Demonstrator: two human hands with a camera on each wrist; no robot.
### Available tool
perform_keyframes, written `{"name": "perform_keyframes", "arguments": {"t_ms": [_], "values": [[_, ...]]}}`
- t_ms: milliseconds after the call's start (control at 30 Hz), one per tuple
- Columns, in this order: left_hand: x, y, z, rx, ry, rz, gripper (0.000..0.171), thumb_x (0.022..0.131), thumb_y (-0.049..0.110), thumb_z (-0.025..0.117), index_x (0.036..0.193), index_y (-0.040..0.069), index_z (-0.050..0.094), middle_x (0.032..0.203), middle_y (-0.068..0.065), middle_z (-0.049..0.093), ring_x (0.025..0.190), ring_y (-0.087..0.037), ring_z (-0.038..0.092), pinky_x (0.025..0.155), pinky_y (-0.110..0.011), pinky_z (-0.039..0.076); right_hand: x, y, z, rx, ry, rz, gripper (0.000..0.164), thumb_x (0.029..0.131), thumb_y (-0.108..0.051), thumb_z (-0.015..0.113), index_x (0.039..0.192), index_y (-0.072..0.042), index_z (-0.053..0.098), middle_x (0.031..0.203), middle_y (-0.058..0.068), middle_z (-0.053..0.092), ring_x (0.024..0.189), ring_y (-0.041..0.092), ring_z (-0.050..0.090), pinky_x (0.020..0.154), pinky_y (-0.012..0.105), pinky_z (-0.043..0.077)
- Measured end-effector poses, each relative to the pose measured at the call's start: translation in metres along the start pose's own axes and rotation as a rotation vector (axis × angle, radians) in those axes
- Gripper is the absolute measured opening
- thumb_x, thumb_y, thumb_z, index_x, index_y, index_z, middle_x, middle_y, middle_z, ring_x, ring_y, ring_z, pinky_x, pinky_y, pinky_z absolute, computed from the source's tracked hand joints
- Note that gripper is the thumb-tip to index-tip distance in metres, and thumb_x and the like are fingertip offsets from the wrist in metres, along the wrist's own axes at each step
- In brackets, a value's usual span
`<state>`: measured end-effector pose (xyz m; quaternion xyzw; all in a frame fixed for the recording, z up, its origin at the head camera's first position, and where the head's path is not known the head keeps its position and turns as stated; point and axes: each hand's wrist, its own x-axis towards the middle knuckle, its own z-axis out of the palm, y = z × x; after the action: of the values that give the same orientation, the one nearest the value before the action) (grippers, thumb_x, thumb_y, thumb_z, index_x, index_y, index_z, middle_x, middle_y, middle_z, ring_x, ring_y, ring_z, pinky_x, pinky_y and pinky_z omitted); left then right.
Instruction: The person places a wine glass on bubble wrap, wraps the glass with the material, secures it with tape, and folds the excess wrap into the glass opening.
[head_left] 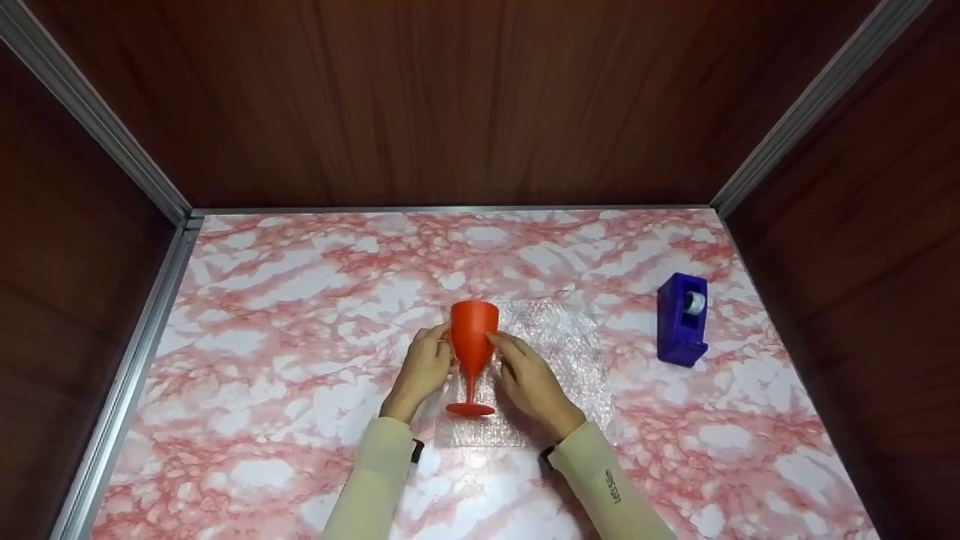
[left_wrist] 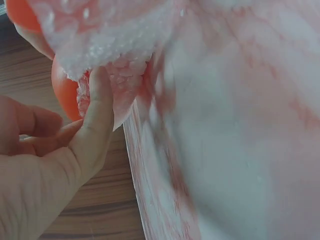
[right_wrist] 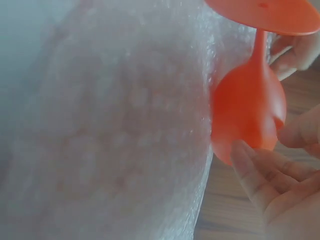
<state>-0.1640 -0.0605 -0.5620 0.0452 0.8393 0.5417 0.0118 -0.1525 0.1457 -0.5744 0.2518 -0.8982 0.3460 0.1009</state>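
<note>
An orange-red goblet (head_left: 472,330) lies on a sheet of bubble wrap (head_left: 555,360), its rim toward the far wall and its foot toward the person. At the goblet's left side, the left hand (head_left: 427,364) pinches an edge of the wrap. In the left wrist view its thumb lies over the raised bubble wrap (left_wrist: 117,45), with part of the goblet (left_wrist: 65,92) behind. The right hand (head_left: 530,379) holds the bowl from the right; fingertips (right_wrist: 241,150) touch the orange surface in the right wrist view. The wrap's left edge is mostly hidden beneath the goblet and left hand.
A purple tape dispenser (head_left: 681,322) with a roll of tape stands at the right of the red-and-white marbled table (head_left: 300,300). Dark wood-grain panels (head_left: 450,105) with metal edge rails (head_left: 112,112) enclose the back and sides.
</note>
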Motion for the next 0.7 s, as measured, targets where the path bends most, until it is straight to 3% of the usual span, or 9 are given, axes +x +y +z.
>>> {"name": "perform_keyframes", "arguments": {"t_ms": [100,367,500,700], "values": [[0.000,0.001,0.001,-0.068,-0.017,-0.012,0.041,0.098,-0.010,0.042,0.138,-0.010,0.051,0.111,-0.023,0.051,0.075,-0.030,0.067,0.061,-0.031,0.058,-0.001,0.001,-0.002,0.008,0.005,-0.007,0.052,0.090,0.009,0.060,0.140,-0.004,0.055,0.135,0.017,0.058,0.119,0.031,0.059,0.100,0.041,0.047],[0.001,-0.002,0.008,-0.149,0.015,0.001,0.047,0.089,-0.019,0.048,0.135,-0.010,0.053,0.112,-0.024,0.052,0.077,-0.026,0.067,0.062,-0.035,0.059,-0.001,0.003,-0.002,-0.059,0.078,-0.089,0.046,0.086,0.009,0.062,0.132,0.004,0.060,0.137,0.020,0.055,0.124,0.035,0.052,0.106,0.042,0.042],[0.002,-0.003,0.011,-0.172,0.030,-0.004,0.046,0.089,-0.018,0.053,0.134,-0.009,0.055,0.110,-0.020,0.053,0.079,-0.024,0.067,0.060,-0.030,0.058,-0.001,0.003,-0.003,-0.059,0.068,-0.077,0.046,0.089,0.006,0.063,0.135,0.004,0.058,0.139,0.018,0.054,0.126,0.033,0.052,0.107,0.041,0.041],[0.002,-0.001,0.012,-0.191,0.052,0.016,0.045,0.088,-0.020,0.052,0.131,-0.007,0.059,0.109,-0.019,0.056,0.071,-0.032,0.068,0.057,-0.032,0.058,-0.003,0.004,-0.004,-0.030,0.051,-0.051,0.053,0.090,0.004,0.064,0.142,-0.001,0.054,0.139,0.018,0.053,0.124,0.031,0.055,0.104,0.041,0.044]]}}
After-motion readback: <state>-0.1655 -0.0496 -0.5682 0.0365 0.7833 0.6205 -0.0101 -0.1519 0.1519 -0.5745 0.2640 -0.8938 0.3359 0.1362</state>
